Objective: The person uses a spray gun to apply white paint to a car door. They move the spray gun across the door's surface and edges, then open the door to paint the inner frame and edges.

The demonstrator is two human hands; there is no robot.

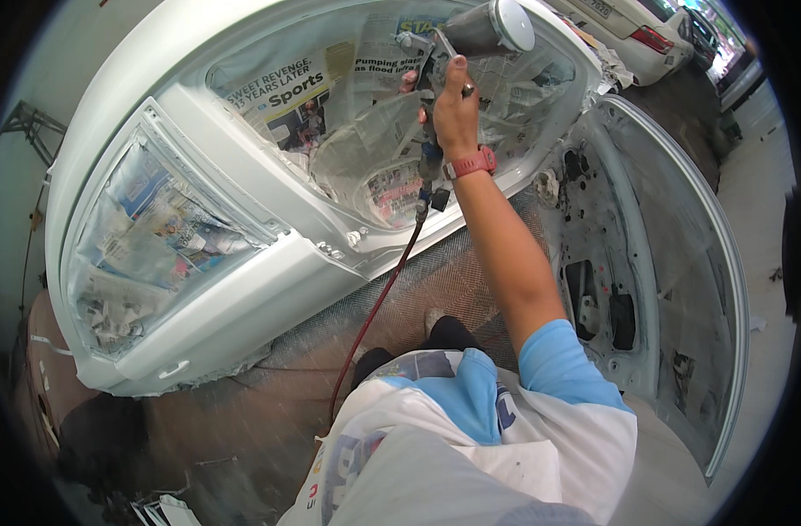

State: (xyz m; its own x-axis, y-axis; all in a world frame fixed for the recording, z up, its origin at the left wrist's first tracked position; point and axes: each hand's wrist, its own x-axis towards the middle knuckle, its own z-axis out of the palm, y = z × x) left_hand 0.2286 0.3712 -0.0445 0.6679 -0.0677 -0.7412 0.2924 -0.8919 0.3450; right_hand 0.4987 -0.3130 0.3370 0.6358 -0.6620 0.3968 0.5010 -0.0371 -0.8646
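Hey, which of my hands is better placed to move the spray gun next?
Probably your right hand: it already grips the spray gun, with that arm stretched toward the newspaper. Your left hand is out of view, so I can't judge its reach.

Head-worn wide fisheye view, downward

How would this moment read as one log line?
right hand: grips spray gun | left hand: out of view | hose: joined to gun's lower end | nearby: newspaper on white car body, open door
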